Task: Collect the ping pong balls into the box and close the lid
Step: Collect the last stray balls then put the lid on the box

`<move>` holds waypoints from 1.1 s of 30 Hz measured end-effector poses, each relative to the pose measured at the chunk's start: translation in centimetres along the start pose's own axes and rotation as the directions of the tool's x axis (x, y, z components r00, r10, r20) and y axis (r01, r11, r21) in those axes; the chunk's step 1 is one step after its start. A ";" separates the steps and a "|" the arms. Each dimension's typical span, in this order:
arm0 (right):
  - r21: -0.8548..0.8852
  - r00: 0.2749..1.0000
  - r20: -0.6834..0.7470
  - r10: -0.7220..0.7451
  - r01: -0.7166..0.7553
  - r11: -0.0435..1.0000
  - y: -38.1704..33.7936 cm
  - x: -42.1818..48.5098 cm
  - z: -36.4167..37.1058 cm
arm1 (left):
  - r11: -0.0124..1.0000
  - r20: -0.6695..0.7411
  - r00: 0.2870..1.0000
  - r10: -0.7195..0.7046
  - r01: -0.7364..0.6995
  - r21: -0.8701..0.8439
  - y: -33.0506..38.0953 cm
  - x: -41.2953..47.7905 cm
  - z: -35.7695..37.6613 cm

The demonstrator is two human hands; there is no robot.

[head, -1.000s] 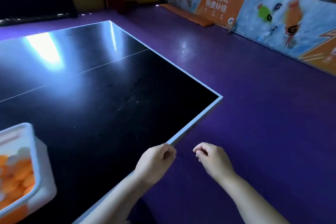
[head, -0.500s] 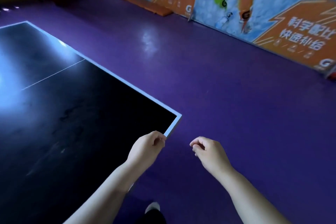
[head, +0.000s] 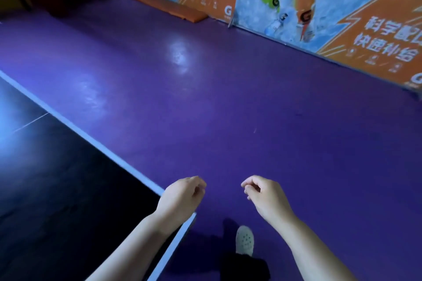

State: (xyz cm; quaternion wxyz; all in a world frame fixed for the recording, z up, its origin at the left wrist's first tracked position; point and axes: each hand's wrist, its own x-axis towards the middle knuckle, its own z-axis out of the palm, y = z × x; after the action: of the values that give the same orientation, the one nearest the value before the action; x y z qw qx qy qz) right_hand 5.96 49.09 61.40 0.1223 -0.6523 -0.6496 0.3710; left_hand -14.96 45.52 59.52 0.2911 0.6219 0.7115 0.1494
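The dark table [head: 57, 189], edged in white, stands on a purple floor [head: 251, 109]. A pale shoe [head: 244, 239] rests on the floor just beside the table's corner. Well beyond the table, an orange mat [head: 166, 5] lies against printed barriers [head: 342, 25].

Left hand [head: 180, 199] by corner of table [head: 57, 189]

Floor [head: 228, 109] purple w/ pale glare patches. Table [head: 57, 189] black w/ white edge & thin white line. Boards [head: 342, 18] orange & icy blue, white lettering; mat [head: 166, 5] orange; shoe [head: 244, 239] off-white w/ holes.
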 end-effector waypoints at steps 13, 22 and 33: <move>-0.516 0.912 0.282 -0.299 0.407 0.754 -4.1 30.2 -12.0 | 0.942 -0.252 0.941 -0.226 0.277 0.190 4.9 22.7 -3.5; -0.551 0.743 0.542 -0.392 0.667 0.502 -13.5 45.3 -7.1 | 0.820 -0.405 0.811 -0.423 0.533 0.210 -2.5 32.1 -10.5; -0.575 0.660 0.546 -0.516 0.743 0.342 -33.9 65.3 -2.8 | 0.821 -0.491 0.740 -0.459 0.564 0.082 -12.8 51.2 -26.6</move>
State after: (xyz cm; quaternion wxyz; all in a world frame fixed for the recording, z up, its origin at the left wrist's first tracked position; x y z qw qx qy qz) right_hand -25.70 115.54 63.90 -0.1188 -0.2753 -0.9516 0.0671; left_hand -44.00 96.92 61.37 0.0758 0.3776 0.9149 0.1209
